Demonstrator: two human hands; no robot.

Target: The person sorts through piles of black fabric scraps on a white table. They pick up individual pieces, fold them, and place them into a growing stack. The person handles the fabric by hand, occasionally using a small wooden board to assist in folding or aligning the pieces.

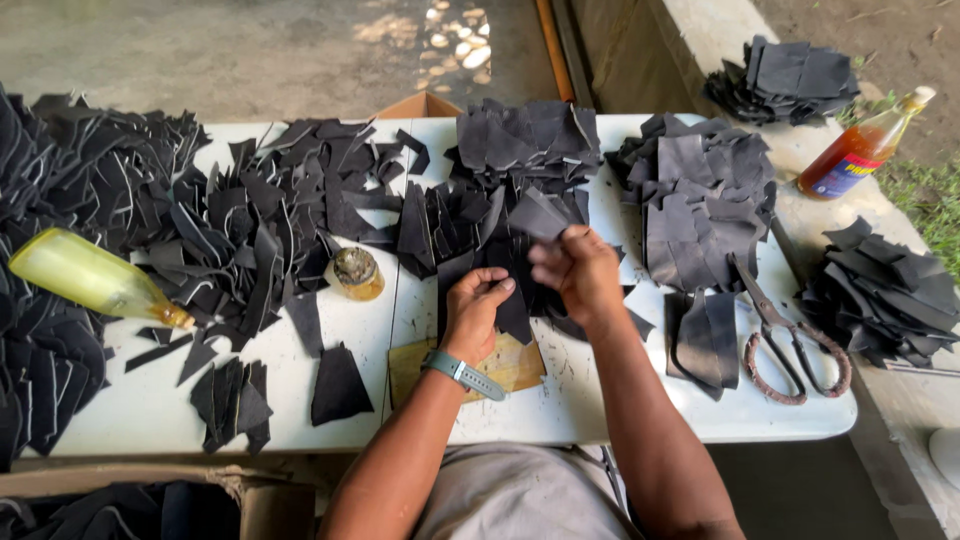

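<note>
My left hand, with a grey wristband watch, grips a dark leather piece lying over a brown board on the white table. Slightly higher and to the right, my right hand pinches another dark piece at its edge and lifts it above the pile. Both hands are close together at the table's middle.
Heaps of black leather offcuts cover the table's left, centre back and right. A small open jar, a yellow bottle lying on its side, rusty scissors and an orange bottle stand around. More piles sit on the ledge.
</note>
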